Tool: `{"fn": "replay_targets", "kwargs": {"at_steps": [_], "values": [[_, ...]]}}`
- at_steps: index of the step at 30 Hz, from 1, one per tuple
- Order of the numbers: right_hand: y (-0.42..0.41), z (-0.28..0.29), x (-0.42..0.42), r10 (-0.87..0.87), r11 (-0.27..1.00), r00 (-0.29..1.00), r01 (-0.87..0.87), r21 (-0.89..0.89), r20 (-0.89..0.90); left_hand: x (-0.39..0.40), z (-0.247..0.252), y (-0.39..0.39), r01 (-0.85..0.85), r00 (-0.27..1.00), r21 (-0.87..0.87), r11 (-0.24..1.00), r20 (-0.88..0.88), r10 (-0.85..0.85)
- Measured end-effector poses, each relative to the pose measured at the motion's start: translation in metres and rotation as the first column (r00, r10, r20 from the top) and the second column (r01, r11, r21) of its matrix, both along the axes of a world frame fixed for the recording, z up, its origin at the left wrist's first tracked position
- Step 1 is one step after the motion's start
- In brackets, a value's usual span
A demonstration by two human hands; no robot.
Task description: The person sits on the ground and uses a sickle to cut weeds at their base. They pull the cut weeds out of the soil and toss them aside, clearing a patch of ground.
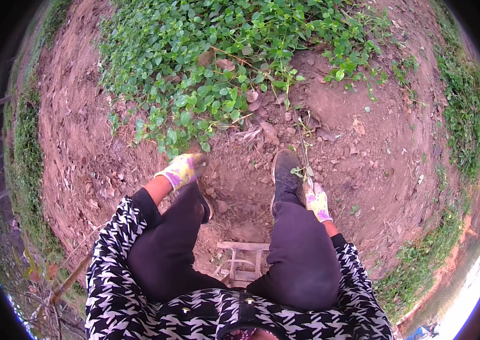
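My left hand (184, 169), in a yellow floral glove with soil-darkened fingers, is just in front of my left knee at the near edge of a patch of leafy green vines (189, 102). Its fingers point right and downward, and I cannot tell whether they hold anything. Beside my right shoe (286, 174), my right hand (317, 203) wears a matching glove and is closed around the near end of a long, thin, dark stem or rod (300, 136). A few small leaves hang along it. Its far end reaches toward the vines, and whether it joins them is unclear.
I sit low on a small wooden stool (242, 246) between my knees. Reddish bare soil (376, 161) with clods and dry leaves (267, 131) surrounds the vines. Grassy strips (463, 114) run along both sides. A wooden pole (70, 280) and dry twigs stand at lower left.
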State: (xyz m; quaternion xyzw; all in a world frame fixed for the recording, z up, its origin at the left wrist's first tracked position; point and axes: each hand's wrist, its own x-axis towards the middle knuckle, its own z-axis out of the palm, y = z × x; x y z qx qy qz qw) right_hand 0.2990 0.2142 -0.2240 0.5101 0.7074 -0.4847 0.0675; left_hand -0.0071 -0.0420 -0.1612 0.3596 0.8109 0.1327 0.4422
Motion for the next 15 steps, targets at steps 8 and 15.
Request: {"fn": "replay_targets", "kwargs": {"at_steps": [8, 15], "values": [[0.074, -0.013, -0.133, -0.094, 0.995, 0.979, 0.100, 0.024, -0.183, 0.006, -0.005, 0.013, 0.037, 0.999, 0.055, 0.998, 0.005, -0.037], [0.022, 0.016, -0.095, -0.285, 0.750, 0.957, 0.187, -0.635, -0.055, 0.004, -0.004, 0.003, -0.016, 0.998, -0.035, 0.999, 0.065, 0.018]]}}
